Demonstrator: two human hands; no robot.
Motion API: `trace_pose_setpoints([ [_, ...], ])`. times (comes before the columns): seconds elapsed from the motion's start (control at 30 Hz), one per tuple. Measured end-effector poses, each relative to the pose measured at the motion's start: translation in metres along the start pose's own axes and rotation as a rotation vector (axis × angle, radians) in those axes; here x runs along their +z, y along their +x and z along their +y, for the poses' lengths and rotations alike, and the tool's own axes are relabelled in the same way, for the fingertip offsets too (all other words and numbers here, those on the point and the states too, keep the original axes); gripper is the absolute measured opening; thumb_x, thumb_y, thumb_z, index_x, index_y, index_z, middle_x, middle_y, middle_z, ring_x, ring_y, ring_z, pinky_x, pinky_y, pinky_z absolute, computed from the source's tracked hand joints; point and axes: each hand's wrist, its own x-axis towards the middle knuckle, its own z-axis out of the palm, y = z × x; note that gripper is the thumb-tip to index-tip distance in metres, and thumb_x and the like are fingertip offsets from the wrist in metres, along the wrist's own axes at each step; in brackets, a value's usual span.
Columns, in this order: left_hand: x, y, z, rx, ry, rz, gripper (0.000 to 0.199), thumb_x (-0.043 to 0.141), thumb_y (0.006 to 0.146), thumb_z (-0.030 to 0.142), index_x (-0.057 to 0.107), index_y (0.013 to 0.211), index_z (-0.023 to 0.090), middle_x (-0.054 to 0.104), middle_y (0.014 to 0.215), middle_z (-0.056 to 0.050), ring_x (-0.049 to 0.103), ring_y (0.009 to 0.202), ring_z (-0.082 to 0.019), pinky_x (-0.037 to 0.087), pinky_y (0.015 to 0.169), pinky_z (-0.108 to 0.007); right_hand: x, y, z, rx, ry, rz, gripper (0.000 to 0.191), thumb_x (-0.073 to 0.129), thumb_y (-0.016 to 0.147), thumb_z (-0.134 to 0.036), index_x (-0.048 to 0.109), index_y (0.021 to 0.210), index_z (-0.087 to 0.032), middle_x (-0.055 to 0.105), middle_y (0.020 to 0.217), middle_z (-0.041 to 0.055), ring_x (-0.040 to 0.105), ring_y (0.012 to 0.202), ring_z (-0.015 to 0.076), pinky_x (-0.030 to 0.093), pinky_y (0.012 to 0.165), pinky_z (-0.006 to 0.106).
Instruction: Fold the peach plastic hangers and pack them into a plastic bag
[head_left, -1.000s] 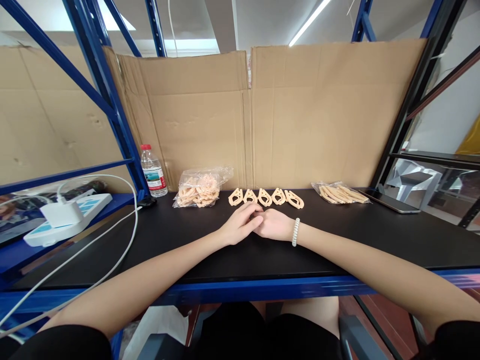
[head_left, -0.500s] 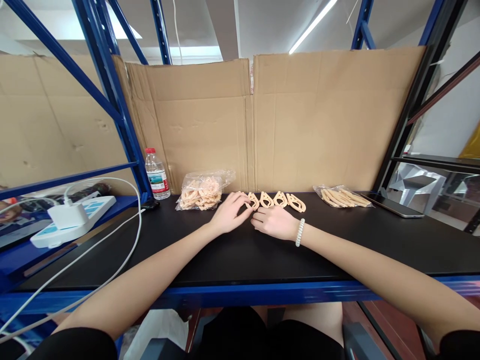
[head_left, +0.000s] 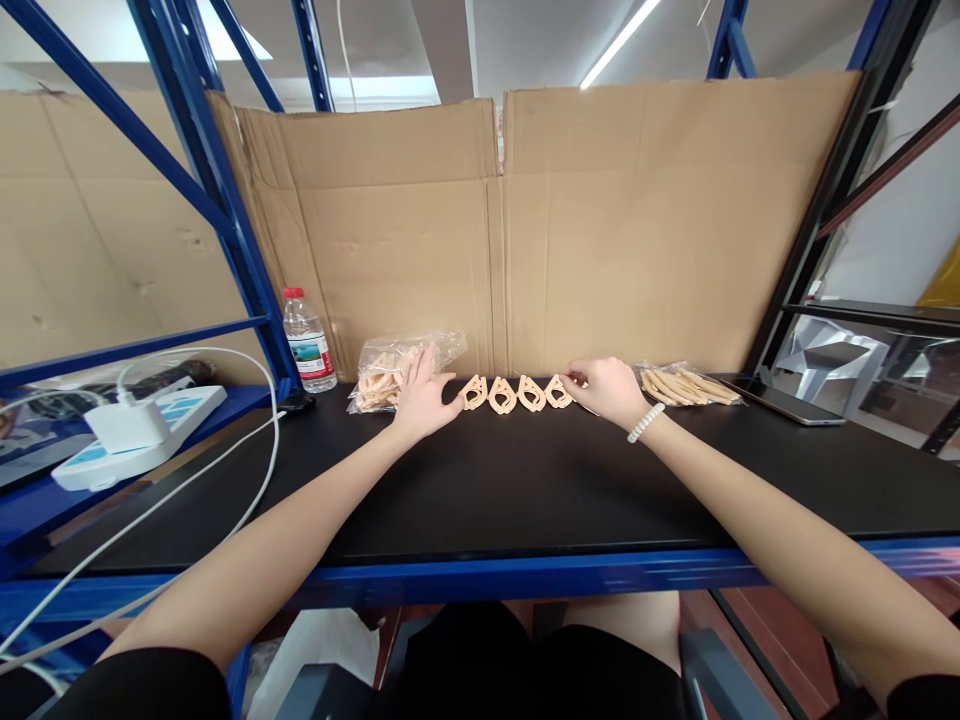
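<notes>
Several beige, loop-shaped pieces (head_left: 502, 395) lie in a row on the black tabletop (head_left: 480, 490). My left hand (head_left: 424, 400) has its fingers spread at the left end of the row, in front of a clear bag of beige pieces (head_left: 377, 378). Its thumb is beside the leftmost piece (head_left: 474, 392). At the right end is my right hand (head_left: 609, 388), with a pale beaded bracelet on the wrist. Its fingers are pinched together over the piece there, which they mostly hide. A second clear bag, holding long beige sticks (head_left: 686, 385), lies just right of that hand.
A water bottle (head_left: 309, 345) with a red cap stands at the back left. Cardboard panels (head_left: 660, 220) rise behind the tabletop. White cables run from a power strip (head_left: 142, 435) across the left side. A dark flat device (head_left: 795, 403) lies at the right.
My hands have moved apart from the middle of the row, the left toward the bag of pieces and the right to the row's right end. More of the row's left part now shows.
</notes>
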Motion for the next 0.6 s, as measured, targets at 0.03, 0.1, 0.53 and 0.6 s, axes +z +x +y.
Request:
trace_pose_setpoints([
  [0.03, -0.001, 0.000, 0.000, -0.001, 0.007, 0.013, 0.040, 0.058, 0.076, 0.036, 0.069, 0.110, 0.016, 0.020, 0.158, -0.007, 0.013, 0.144, -0.040, 0.020, 0.116, -0.054, 0.000, 0.000, 0.002, 0.020, 0.022, -0.014, 0.019, 0.054, 0.087, -0.025, 0.070, 0.078, -0.021, 0.071, 0.075, 0.0005, 0.064, 0.070, 0.0182, 0.033, 0.054, 0.026],
  [0.1, -0.001, 0.001, -0.001, 0.014, 0.017, 0.023, 0.044, 0.057, 0.077, 0.037, 0.067, 0.114, 0.015, 0.018, 0.159, -0.008, 0.013, 0.144, -0.040, 0.020, 0.116, -0.053, 0.001, -0.001, 0.003, 0.042, 0.045, -0.040, 0.018, 0.054, 0.086, -0.025, 0.071, 0.079, -0.022, 0.072, 0.075, 0.0002, 0.065, 0.071, 0.0188, 0.034, 0.055, 0.025],
  [0.53, 0.006, 0.005, -0.004, 0.192, -0.110, 0.258, 0.031, 0.055, 0.080, 0.020, 0.057, 0.111, 0.018, 0.059, 0.113, -0.011, 0.054, 0.113, -0.028, 0.035, 0.106, -0.049, -0.006, 0.001, 0.004, 0.098, 0.029, -0.084, 0.022, 0.052, 0.085, -0.029, 0.072, 0.080, -0.022, 0.071, 0.074, 0.0020, 0.065, 0.073, 0.0206, 0.035, 0.055, 0.026],
  [0.6, 0.000, 0.004, 0.004, 0.223, -0.167, 0.327, 0.017, 0.052, 0.082, 0.014, 0.057, 0.097, 0.019, 0.061, 0.097, -0.007, 0.057, 0.100, -0.025, 0.043, 0.095, -0.045, -0.008, 0.001, 0.005, 0.116, 0.035, -0.071, 0.021, 0.052, 0.085, -0.028, 0.072, 0.082, -0.021, 0.072, 0.075, 0.0027, 0.065, 0.074, 0.0212, 0.037, 0.057, 0.026],
])
